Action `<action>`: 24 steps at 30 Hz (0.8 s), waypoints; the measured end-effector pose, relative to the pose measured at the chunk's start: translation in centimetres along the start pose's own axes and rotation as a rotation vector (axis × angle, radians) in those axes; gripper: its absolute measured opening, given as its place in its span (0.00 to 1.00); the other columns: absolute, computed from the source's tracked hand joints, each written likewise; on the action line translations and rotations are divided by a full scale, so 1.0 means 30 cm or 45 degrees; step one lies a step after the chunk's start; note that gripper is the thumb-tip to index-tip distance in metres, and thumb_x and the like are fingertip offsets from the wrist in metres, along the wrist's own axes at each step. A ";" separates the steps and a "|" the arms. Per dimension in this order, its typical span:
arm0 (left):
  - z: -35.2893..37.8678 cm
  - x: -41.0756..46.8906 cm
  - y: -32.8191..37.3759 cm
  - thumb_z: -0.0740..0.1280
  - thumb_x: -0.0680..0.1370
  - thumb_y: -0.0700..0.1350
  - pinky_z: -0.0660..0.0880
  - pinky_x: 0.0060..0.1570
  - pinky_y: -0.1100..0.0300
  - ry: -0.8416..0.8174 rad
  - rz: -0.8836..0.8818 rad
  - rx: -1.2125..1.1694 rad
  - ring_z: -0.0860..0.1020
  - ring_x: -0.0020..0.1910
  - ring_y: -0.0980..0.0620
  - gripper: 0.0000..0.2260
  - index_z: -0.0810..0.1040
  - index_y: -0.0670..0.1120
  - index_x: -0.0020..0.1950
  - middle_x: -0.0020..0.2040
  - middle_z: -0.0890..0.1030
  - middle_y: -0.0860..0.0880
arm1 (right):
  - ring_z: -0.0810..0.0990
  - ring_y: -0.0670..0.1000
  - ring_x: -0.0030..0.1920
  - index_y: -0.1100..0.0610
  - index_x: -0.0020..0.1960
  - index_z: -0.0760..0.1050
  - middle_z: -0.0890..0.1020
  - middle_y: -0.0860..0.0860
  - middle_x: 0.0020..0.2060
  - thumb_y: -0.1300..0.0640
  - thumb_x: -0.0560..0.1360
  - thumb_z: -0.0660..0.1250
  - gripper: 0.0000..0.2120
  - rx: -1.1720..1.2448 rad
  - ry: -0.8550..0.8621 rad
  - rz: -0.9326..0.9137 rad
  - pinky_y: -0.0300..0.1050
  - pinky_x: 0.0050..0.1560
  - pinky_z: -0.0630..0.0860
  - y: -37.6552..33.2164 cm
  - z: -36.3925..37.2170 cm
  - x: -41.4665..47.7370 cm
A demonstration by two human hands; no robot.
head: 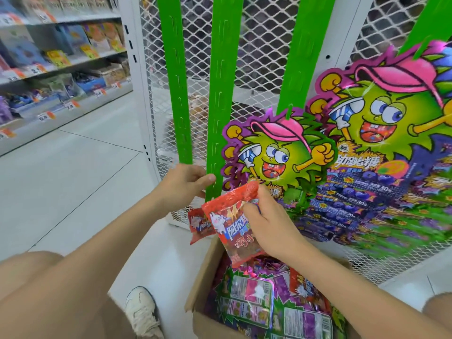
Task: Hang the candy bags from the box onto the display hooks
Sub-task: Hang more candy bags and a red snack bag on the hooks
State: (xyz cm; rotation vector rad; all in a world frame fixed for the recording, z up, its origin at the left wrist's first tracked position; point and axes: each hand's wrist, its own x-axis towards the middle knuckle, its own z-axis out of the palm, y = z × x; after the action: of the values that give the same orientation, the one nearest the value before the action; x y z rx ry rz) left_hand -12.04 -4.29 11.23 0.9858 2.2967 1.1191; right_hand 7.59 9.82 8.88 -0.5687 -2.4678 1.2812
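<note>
My right hand (267,223) grips a red candy bag (228,217) with a white rabbit on it, holding it just above the open cardboard box (204,272). The bag's top edge sits close to the lower end of a green hanging strip (217,133). My left hand (187,182) pinches that strip near its bottom. A second red bag (197,225) hangs low behind the first. The box holds several purple, green and red candy bags (264,297). Green-and-purple character bags (276,152) hang on the strips to the right.
More green strips (172,77) hang on a white wire-mesh panel (264,45). Store shelves with goods and price tags (49,69) run along the left. White tiled floor (73,172) lies between. My knee and a white shoe (141,311) are beside the box.
</note>
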 end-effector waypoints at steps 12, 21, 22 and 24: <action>-0.028 -0.053 0.057 0.64 0.84 0.59 0.81 0.55 0.52 -0.173 -0.151 -0.150 0.87 0.46 0.53 0.18 0.85 0.47 0.54 0.47 0.89 0.51 | 0.82 0.55 0.48 0.54 0.54 0.77 0.83 0.52 0.45 0.33 0.79 0.57 0.25 0.253 0.212 0.061 0.60 0.55 0.79 -0.042 0.118 0.080; -0.037 -0.082 0.043 0.65 0.84 0.59 0.80 0.47 0.47 -0.160 -0.034 -0.046 0.84 0.41 0.49 0.20 0.83 0.44 0.46 0.43 0.88 0.48 | 0.60 0.48 0.28 0.60 0.40 0.68 0.60 0.44 0.25 0.45 0.82 0.66 0.21 0.384 0.252 0.250 0.46 0.34 0.58 -0.055 0.156 0.100; -0.032 -0.081 0.043 0.65 0.85 0.58 0.78 0.44 0.52 -0.143 -0.022 -0.033 0.83 0.39 0.53 0.19 0.83 0.45 0.46 0.42 0.88 0.49 | 0.60 0.48 0.28 0.56 0.38 0.68 0.60 0.44 0.25 0.46 0.82 0.66 0.20 0.397 0.253 0.251 0.46 0.33 0.57 -0.060 0.159 0.096; -0.025 -0.084 0.049 0.65 0.85 0.55 0.75 0.38 0.60 -0.122 -0.015 -0.020 0.81 0.36 0.58 0.17 0.82 0.45 0.45 0.39 0.86 0.50 | 0.60 0.48 0.29 0.55 0.37 0.66 0.60 0.46 0.26 0.46 0.81 0.67 0.20 0.406 0.258 0.257 0.46 0.34 0.57 -0.060 0.163 0.093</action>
State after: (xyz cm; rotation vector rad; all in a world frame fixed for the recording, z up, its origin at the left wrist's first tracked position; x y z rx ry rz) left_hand -10.18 -5.92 12.96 0.9967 2.2120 1.0606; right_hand 2.64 6.75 7.89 -0.8314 -2.0302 1.5682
